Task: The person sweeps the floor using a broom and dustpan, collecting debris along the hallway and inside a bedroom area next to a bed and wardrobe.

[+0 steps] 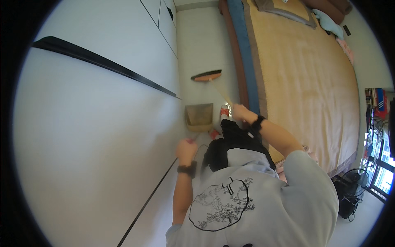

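Note:
My right hand [241,113] is closed round the pale handle of a broom [207,77], whose orange head with dark bristles rests on the floor ahead. Nearer to me, my left hand [186,151] grips the handle of a tan dustpan [199,116]. The pan lies between the white cabinet and my feet, its wide mouth turned toward the broom head. A gap of bare floor separates broom and pan. Both wrists carry dark bands. Whether any dirt lies in the pan is too blurred to tell.
White cabinet doors [94,107] with a long black handle strip [103,64] line the left. A bed [304,90] with a tan mat fills the right, its brown frame bordering the narrow floor strip [197,41]. My red slippers [224,111] stand beside the dustpan. A fan [356,178] is at lower right.

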{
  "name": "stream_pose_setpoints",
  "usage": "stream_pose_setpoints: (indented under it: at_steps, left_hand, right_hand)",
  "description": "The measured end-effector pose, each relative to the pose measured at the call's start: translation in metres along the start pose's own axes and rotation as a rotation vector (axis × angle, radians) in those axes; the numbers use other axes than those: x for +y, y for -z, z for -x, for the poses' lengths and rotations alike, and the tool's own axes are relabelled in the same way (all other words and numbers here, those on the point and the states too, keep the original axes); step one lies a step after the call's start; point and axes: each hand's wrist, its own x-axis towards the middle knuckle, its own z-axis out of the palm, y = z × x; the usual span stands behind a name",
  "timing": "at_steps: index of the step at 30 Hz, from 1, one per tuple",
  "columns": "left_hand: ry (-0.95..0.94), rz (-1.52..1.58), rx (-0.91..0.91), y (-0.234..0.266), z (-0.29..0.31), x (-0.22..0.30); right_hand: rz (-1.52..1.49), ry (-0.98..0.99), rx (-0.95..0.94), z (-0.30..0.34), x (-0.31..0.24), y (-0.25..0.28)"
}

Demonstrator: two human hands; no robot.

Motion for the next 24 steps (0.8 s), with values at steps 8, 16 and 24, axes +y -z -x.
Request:
stream_pose_setpoints:
  at_steps: [8, 16, 24]
  left_hand:
    - [0.039, 0.024, -0.039, 0.005, -0.006, 0.007]
    - [0.066, -0.070, -0.043, 0.010, -0.001, 0.007]
    - [0.063, -0.097, 0.003, 0.004, -0.005, -0.002]
  right_hand:
    - [-0.319, -0.151, -0.200, 0.100, 0.011, 0.001]
    - [-0.946, -0.216, -0.156, 0.112, 0.026, 0.038]
    - [-0.187, -0.001, 0.240, -0.005, 0.021, 0.059]
